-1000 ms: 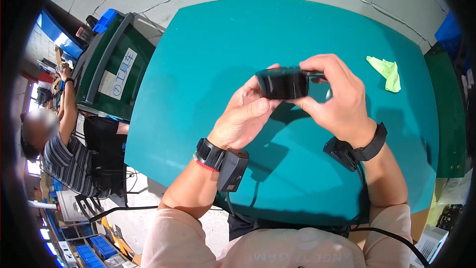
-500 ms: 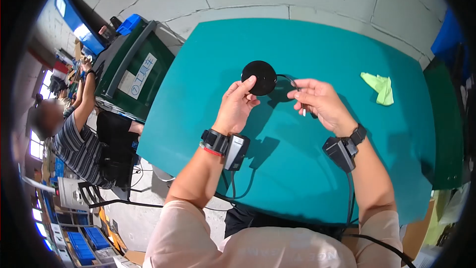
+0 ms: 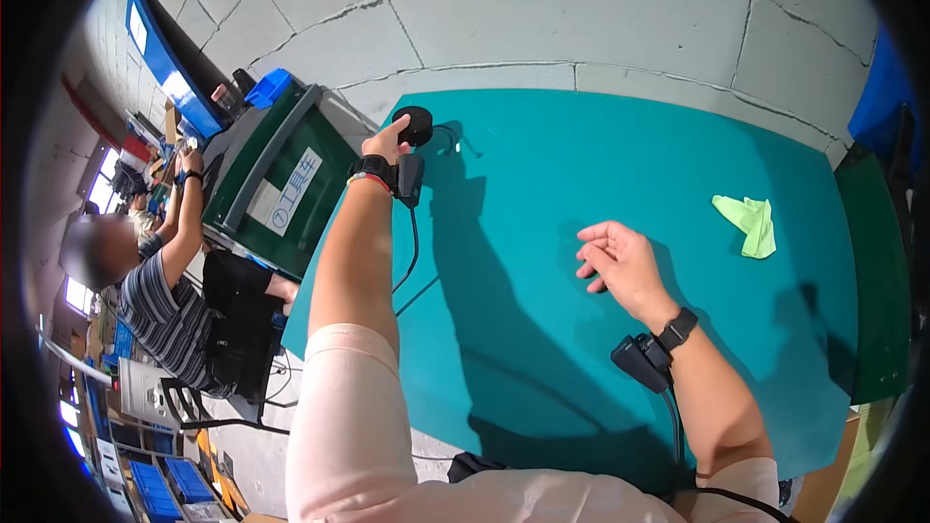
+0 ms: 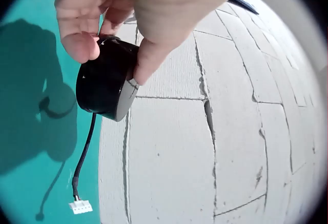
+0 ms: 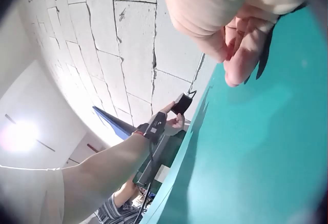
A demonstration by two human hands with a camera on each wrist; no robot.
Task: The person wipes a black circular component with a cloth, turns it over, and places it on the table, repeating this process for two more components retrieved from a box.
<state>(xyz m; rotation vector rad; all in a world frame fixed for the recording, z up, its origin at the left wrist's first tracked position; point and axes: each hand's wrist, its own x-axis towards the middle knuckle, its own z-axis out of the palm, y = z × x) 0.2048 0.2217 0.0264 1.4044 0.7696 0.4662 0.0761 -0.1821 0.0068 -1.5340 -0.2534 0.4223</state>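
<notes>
At the table's far left corner my left hand (image 3: 386, 142) grips a round black device (image 3: 415, 126), a short glossy cylinder, between thumb and fingers. In the left wrist view the device (image 4: 105, 78) is tilted, and its black cable (image 4: 84, 152) hangs down to a white multi-pin connector (image 4: 81, 206). A shadow of hand and device falls on the green tabletop. My right hand (image 3: 622, 266) is over the middle of the table with loosely bent fingers and nothing in them. The right wrist view shows these fingers (image 5: 243, 62) near the tabletop.
A light green cloth (image 3: 746, 226) lies on the right of the green table (image 3: 581, 165). A block wall (image 3: 620, 19) rises behind it. Left of the table stands a dark green cabinet (image 3: 276, 184) with a labelled front. A person in a striped shirt (image 3: 160, 310) sits beyond it.
Both hands were at the device; then the right held its cable. The right hand has let go of the cable, and the left has carried the device to the far left.
</notes>
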